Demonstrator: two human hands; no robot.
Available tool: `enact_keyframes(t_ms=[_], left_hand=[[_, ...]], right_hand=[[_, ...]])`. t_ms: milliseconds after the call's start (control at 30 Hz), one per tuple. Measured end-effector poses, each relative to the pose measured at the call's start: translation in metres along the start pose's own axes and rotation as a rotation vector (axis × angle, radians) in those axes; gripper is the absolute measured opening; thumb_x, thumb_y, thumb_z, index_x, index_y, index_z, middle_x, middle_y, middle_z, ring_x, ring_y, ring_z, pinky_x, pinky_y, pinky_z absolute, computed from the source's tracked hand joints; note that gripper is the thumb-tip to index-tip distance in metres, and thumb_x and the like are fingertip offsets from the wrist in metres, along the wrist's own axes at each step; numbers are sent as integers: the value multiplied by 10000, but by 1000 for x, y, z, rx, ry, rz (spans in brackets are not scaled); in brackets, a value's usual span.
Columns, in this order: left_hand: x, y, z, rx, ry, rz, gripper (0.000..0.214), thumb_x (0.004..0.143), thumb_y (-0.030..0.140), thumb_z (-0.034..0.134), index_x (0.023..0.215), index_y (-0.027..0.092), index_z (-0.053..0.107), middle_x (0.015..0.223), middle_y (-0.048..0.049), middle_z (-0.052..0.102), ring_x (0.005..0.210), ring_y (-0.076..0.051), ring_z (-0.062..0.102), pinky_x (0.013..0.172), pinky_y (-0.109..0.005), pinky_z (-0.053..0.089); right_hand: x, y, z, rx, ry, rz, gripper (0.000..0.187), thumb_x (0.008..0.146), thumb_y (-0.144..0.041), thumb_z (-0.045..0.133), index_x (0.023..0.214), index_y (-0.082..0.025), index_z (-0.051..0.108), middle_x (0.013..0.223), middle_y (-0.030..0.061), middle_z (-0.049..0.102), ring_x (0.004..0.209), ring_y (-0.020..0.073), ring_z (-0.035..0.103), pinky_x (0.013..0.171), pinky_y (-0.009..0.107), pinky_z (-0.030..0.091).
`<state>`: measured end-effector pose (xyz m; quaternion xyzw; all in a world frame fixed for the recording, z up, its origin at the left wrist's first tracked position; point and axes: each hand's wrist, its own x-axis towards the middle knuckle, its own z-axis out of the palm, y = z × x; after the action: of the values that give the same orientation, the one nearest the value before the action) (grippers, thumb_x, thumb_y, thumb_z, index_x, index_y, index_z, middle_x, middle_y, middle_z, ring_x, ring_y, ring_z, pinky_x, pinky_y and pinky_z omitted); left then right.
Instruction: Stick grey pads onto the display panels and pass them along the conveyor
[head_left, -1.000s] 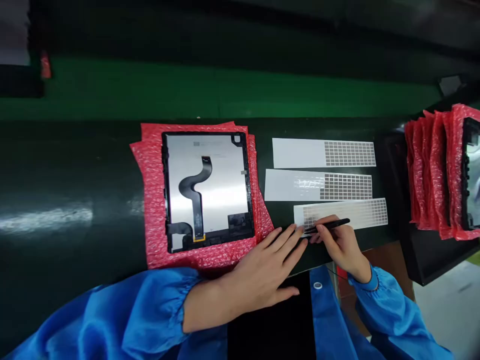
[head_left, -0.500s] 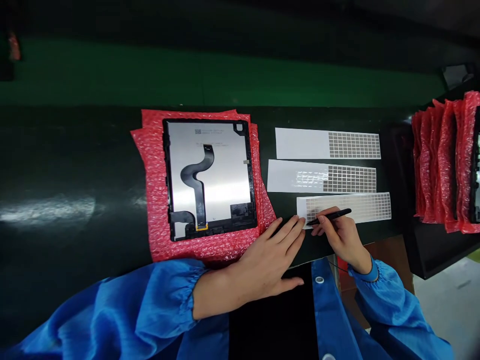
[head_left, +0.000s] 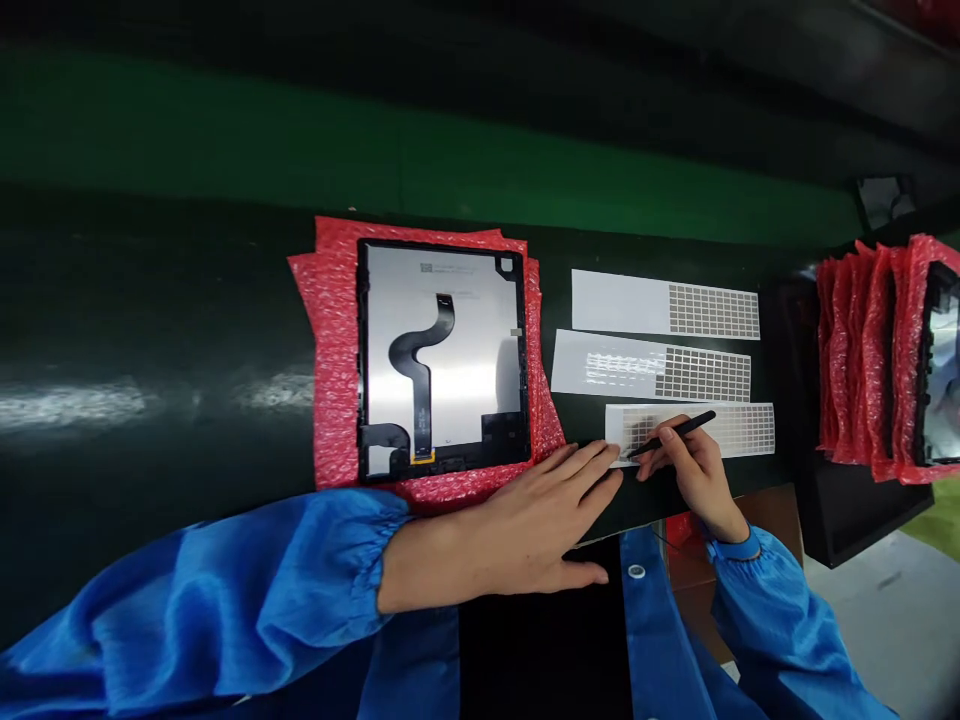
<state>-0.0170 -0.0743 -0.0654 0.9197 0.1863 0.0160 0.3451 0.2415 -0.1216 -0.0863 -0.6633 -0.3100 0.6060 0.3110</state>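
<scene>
Gridded strip (head_left: 739,430): flat on the dark table (head_left: 187,300).
Right hand (head_left: 694,465): pinching a slim black tool (head_left: 688,425).
Tool tip: at the strip's left end, fine work, apparently; next move calls for steadiness.
Left hand (head_left: 536,525): spread, gripping nothing, fingertips on that same end.
Black tray (head_left: 859,515): red bubble-wrap sleeves (head_left: 874,360) standing upright in it.

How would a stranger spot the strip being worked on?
On the table, three white strips lie right of the central panel. That strip is nearest the person, under the black tool in the right hand. Only its grey grid runs nearly end to end.
</scene>
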Motion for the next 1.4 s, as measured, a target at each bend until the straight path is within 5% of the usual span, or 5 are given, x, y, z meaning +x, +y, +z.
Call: enact_keyframes(t_ms=[167, 300, 467, 733, 1400], left_hand=[[-25, -18, -40, 56, 96, -28, 395, 1058, 483, 536, 1067, 137, 726, 1052, -129, 769, 1011, -284, 747, 1015, -424, 537], [-50, -52, -51, 200, 56, -249, 405, 1050, 228, 495, 1393, 65, 635, 745, -53, 749, 635, -222, 712, 1076, -476, 488], [-65, -86, -36, 324, 8, -426, 750, 1004, 384, 641, 1604, -8, 423, 646, -68, 749, 678, -277, 755, 1172, -568, 423], [-72, -73, 0, 112, 174, -519, 595, 1006, 457, 540, 1555, 230, 551, 867, -45, 798, 792, -309, 781, 1140, -636, 500], [-84, -87, -20, -132, 246, -622, 566, 977, 481, 489, 1509, 307, 571, 948, -13, 767, 956, -319, 791, 1111, -647, 536]], right_hand=[[14, -29, 9, -3, 45, -72, 346, 1008, -532, 703, 930, -200, 645, 675, 36, 783, 534, 211, 769, 555, 310, 647], [44, -67, 45, -3, 5, -166, 321, 1015, -513, 698, 944, -202, 667, 691, 51, 798, 539, 231, 777, 541, 346, 663], [86, -108, 122, -41, -83, -276, 325, 1014, -533, 691, 954, -216, 656, 684, 37, 800, 533, 218, 782, 558, 341, 683], [134, -103, 215, -72, -233, -217, 374, 1007, -605, 648, 1007, -231, 650, 776, 37, 807, 619, 203, 808, 610, 325, 696], [143, -93, 222, -175, -248, -168, 281, 1048, -500, 641, 1061, -226, 703, 793, 44, 821, 677, 207, 826, 590, 293, 703]])
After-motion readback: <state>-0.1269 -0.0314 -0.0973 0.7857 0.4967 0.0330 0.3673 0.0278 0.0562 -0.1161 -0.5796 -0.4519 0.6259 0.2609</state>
